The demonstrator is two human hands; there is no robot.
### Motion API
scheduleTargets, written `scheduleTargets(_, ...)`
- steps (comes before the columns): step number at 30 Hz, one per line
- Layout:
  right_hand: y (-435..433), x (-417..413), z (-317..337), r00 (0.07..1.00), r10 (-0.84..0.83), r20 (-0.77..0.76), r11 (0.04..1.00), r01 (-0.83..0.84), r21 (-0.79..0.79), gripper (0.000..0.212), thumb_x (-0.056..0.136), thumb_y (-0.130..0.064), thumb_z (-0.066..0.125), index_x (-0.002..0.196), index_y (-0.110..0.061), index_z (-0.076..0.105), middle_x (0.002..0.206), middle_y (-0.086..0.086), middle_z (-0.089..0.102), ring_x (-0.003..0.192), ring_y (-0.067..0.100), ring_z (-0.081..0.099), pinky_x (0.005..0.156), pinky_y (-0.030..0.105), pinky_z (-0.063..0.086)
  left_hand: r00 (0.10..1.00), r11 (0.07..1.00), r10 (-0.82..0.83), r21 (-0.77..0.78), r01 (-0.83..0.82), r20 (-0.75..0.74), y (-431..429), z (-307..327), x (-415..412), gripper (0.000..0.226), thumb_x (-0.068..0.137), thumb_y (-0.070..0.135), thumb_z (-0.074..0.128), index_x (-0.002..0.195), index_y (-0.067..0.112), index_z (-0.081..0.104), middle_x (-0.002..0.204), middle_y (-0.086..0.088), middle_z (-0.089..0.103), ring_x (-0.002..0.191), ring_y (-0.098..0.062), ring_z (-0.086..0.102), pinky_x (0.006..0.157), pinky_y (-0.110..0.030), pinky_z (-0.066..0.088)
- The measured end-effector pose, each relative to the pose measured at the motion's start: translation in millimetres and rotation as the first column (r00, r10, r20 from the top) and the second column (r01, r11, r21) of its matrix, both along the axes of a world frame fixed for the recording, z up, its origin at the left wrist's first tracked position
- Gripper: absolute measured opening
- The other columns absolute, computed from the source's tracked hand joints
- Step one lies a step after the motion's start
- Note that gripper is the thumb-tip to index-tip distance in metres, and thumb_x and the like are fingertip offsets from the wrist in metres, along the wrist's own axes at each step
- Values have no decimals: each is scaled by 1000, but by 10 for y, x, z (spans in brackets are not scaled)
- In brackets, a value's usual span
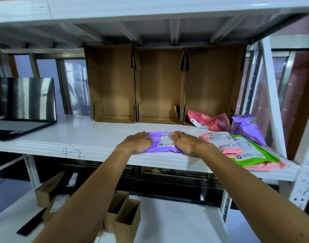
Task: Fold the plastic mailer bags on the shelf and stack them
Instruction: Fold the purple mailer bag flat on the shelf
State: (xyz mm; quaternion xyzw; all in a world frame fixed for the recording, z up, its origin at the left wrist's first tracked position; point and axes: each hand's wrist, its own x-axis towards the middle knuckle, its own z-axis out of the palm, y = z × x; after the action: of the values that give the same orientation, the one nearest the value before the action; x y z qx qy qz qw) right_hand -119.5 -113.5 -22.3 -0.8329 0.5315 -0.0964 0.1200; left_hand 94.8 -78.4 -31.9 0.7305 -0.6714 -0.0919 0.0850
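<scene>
1. Shelf [80, 135]: white metal, with "4-2" handwritten on the front edge.
2. Purple mailer [154, 142]: folded flat near the front edge of the shelf, right of centre, white label facing up.
3. Left hand [139, 142]: palm down, fingers straight and together, pressing on the left end of the purple mailer. Nothing gripped.
4. Right hand [187, 142]: palm down, fingers straight, pressing on the right end of the purple mailer, fingertips just beside the label. Nothing gripped.
5. Pink mailer [218, 139]: flat, label up, just right of the right hand.
6. Green mailer [255, 151]: flat, overlapping the pink mailer at its right, with more pink plastic showing beneath its front edge. Count of layers not discernible.
7. Red mailer [209, 121]: crumpled and unfolded, lying at the mouth of the right box [213, 81].
8. Crumpled mailer [246, 127]: purple, unfolded, at far right behind the green mailer.
9. Boxes [113, 85]: three, cardboard, on their sides in a row at the back, openings facing forward.
10. Laptop [24, 109]: open, at the far left of the shelf, well apart from the mailers.
11. Small boxes [127, 216]: cardboard, on the lower shelf beneath the left arm.
</scene>
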Motion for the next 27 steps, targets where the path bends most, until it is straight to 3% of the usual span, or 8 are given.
scheduleTargets(8, 53, -28, -51, 994, 10, 109, 1000, -9, -11, 62, 103, -56, 3, 158, -31, 18, 166, -5, 14, 153, 19, 12, 119, 50, -3, 1000, 1000, -3, -15, 3, -6, 30, 9, -27, 58, 107, 48, 20, 161, 28, 12, 168, 8, 2, 155, -12, 1, 123, -33, 4)
scheduleTargets(11, 76, -27, -41, 988, -7, 153, 1000, 7, 1, 58, 105, -52, 5, 150, -30, 34, 159, 0, 32, 147, 22, 26, 119, 50, 1, 1000, 1000, 6, -25, -6, -18, 1, -15, -7, 58, 107, 48, 21, 161, 28, 13, 168, 9, 3, 155, -11, 1, 123, -31, 3)
scheduleTargets(13, 75, -22, -46, 982, -21, 185, 1000, 20, 7, 59, 104, -53, 6, 136, -26, 47, 140, 3, 52, 136, 25, 41, 117, 53, 2, 1000, 1000, 5, -28, -5, -19, -7, -27, -2, 58, 107, 49, 22, 161, 29, 14, 168, 9, 4, 155, -10, 1, 123, -32, 3)
scheduleTargets(15, 76, -28, -49, 969, -51, 241, 998, 43, 36, 64, 103, -56, 5, 138, -24, 48, 131, 4, 59, 132, 26, 45, 118, 53, 1, 1000, 999, 5, -34, -6, -24, -17, -43, 1, 58, 106, 49, 22, 161, 29, 15, 168, 9, 5, 155, -10, 2, 123, -32, 3)
scheduleTargets(19, 83, -44, -31, 939, -81, 335, 996, 68, 49, 66, 102, -61, 7, 152, -28, 34, 153, 8, 43, 144, 28, 33, 118, 46, 12, 998, 999, 5, -42, -8, -70, -37, -38, 25, 56, 107, 46, 22, 160, 29, 19, 168, 10, 8, 154, -9, 3, 124, -31, 3)
scheduleTargets(25, 37, -59, -81, 928, -27, 371, 999, 37, -20, 63, 100, -64, 10, 154, -36, 28, 163, -6, 26, 150, 22, 22, 121, 51, 4, 931, 998, -3, -63, -21, -364, -109, -74, 116, 60, 99, 61, 28, 156, 41, 28, 166, 16, 15, 154, -10, 12, 125, -36, 7)
scheduleTargets(27, 14, -55, -109, 938, 17, 346, 998, 6, -66, 58, 102, -61, 13, 153, -39, 29, 163, -10, 24, 150, 19, 22, 120, 51, 5, 928, 992, -43, -126, -4, -370, -100, -85, 156, 60, 95, 64, 31, 152, 46, 31, 165, 21, 11, 154, -10, 11, 125, -41, 8)
